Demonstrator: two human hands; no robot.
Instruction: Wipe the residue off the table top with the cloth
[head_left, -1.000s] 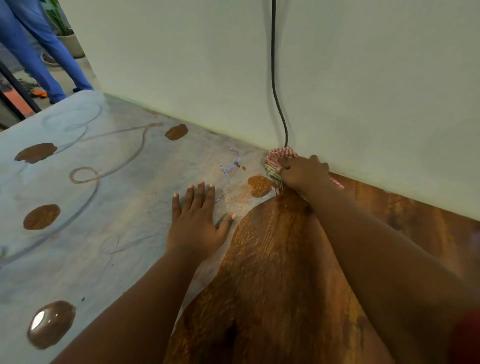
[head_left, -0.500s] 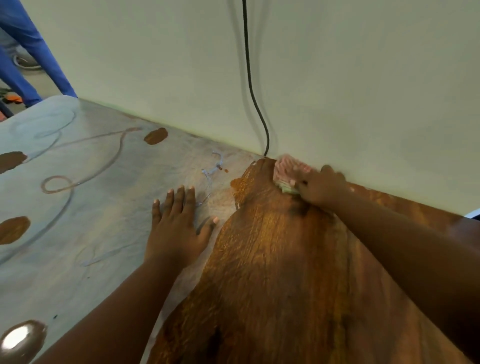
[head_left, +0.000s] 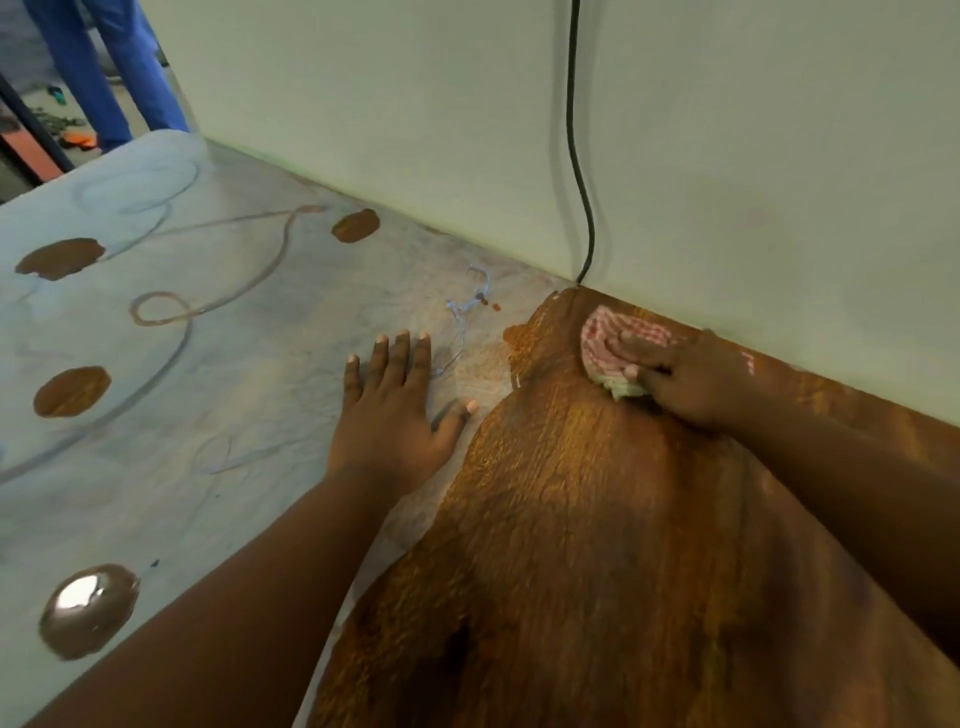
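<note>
Pale wall (head_left: 753, 130) backing the scene; black cable (head_left: 574, 156) hanging down it to the rear edge of the table top (head_left: 597, 519).

Table top: wooden, grain showing bare and glossy across the right and near-centre portion. Pale grey-white residue (head_left: 208, 395) lying as a film over the left portion, marked with curling trails and several bare brown ovals; its border running diagonally from the wall toward the near edge.

Cloth (head_left: 613, 345): red-and-white checked, bunched into a pad, lying on bare wood close to the wall, just right of the film's far corner. Right hand (head_left: 691, 382) pressing down on it, fingers curled over the top with the thumb tucked along its near edge, holding it.

Left hand (head_left: 389, 415): lying flat on the filmed area beside the border, fingers straight and close together, thumb spread, holding nothing; apparently bracing.

Background, upper left: a person's blue trouser legs (head_left: 104, 67).

Handling, as judged: cloth appearing soft, light and limp, folding under any pressure; best taken from above as a wad under palm and fingers, keeping the folds gathered. Film appearing to be smearing readily, so the pad may be loading up quickly.
</note>
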